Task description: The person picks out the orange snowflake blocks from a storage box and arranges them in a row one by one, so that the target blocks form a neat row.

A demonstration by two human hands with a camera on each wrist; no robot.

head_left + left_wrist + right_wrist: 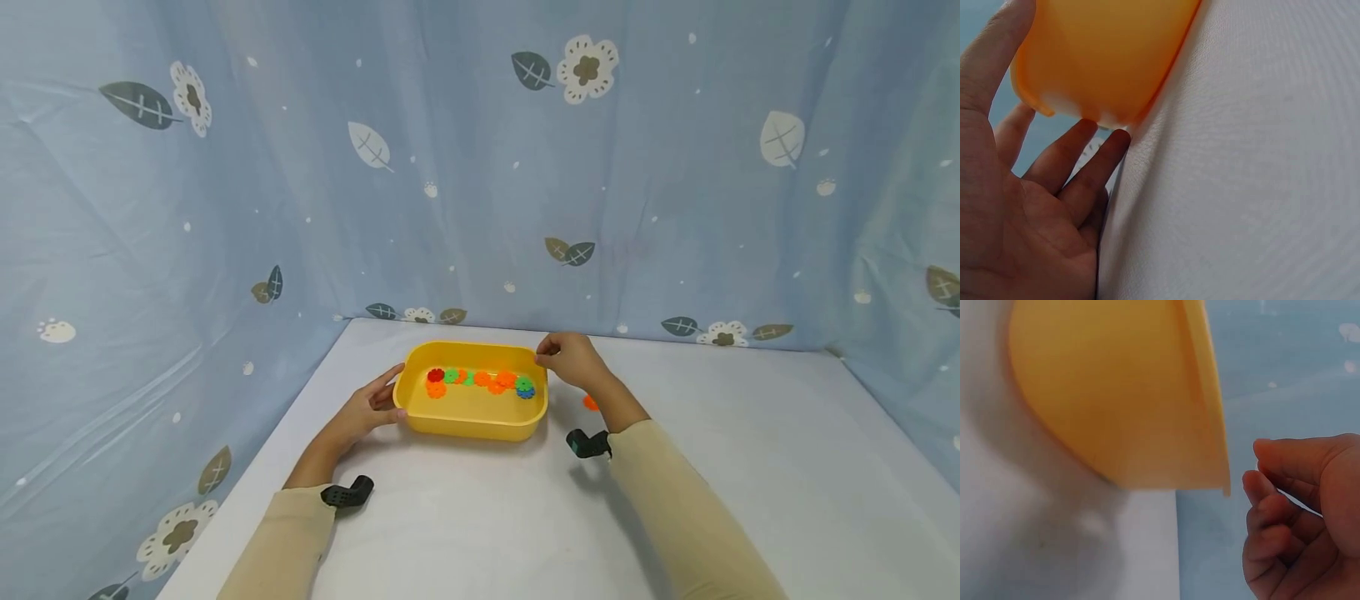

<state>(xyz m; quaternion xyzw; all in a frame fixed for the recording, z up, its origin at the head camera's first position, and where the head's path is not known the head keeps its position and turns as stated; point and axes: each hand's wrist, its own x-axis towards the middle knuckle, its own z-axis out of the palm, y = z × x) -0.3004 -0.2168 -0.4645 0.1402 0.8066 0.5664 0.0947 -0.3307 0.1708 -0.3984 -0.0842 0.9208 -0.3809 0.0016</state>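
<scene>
A yellow plastic tub [472, 421] stands on the white tabletop. Along its far side lie several flower-shaped plastic discs: a red disc [436, 376], green discs [451, 377], orange discs [437, 389] and a blue disc [525, 392]. My left hand [363, 414] rests on the tub's left end, its nearly straight fingers [1063, 150] against the outer wall and its thumb by the front rim. Near the tub's back right corner my right hand [573, 358] hovers with curled fingers. Thumb and forefinger tips almost meet there, and no disc shows between them.
One orange disc [591, 402] lies on the table right of the tub, partly behind my right wrist. Black wrist cameras [588, 443] stick out from both sleeves. A blue curtain [480, 208] with leaf and flower prints hangs behind and to the left.
</scene>
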